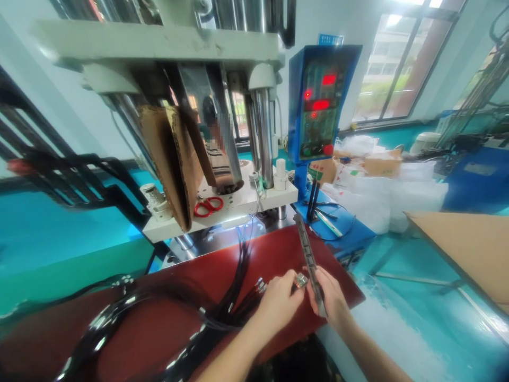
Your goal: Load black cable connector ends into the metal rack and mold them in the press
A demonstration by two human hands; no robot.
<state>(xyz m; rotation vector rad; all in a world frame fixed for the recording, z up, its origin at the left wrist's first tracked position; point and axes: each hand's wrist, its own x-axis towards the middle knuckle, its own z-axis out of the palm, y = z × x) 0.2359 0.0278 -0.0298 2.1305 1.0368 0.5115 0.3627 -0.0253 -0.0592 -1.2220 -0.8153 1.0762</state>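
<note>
My right hand (328,294) grips the lower part of a long grey metal bar (305,244) with a row of slots, tilted up toward the machine. Close beside the bar, my left hand (281,300) pinches a small metal-ended connector (301,280). More connector ends (260,285) stick out just left of my left hand. Black cables (234,286) run over the dark red table (178,329), some of them under my left forearm.
A white press (222,204) with steel columns stands behind the table, with red-handled scissors (209,206) and cardboard (170,159) on it. To its right are a blue control box (294,106) and tools on a blue surface. A cardboard-topped table (469,249) is at right.
</note>
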